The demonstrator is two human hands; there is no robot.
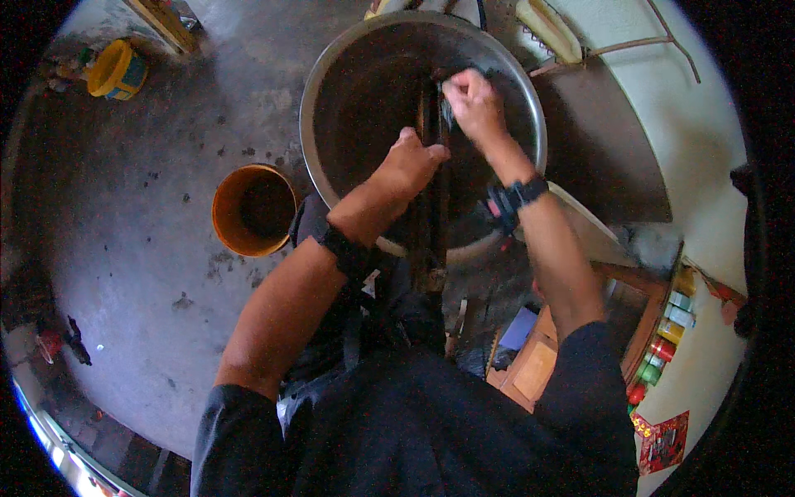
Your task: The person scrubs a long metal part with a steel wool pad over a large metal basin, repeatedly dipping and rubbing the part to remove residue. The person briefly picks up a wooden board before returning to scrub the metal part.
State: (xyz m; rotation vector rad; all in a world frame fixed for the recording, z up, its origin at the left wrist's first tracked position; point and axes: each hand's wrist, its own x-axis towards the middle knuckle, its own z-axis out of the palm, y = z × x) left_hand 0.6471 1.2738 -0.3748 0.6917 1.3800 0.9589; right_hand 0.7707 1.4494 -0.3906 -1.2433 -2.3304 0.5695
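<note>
A large round metal basin (315, 155) lies before me, its inside dark. A long, narrow dark piece, apparently wooden (441, 230), runs lengthwise across the basin and over its near rim. My left hand (413, 161) is just left of this piece, thumb out and fingers bent; what it grips cannot be made out. Above the basin's right half is my right hand (472, 99), blurred, with curled fingers. A small greyish, blurred item (447, 112) shows beside its fingertips, perhaps pinched in them.
An orange-rimmed bucket (254, 211) stands on the concrete floor left of the basin. Farther off at upper left is a yellow bucket (118, 71). A wooden cabinet (528, 373) stands at lower right, near several colourful containers (671, 331) along the wall.
</note>
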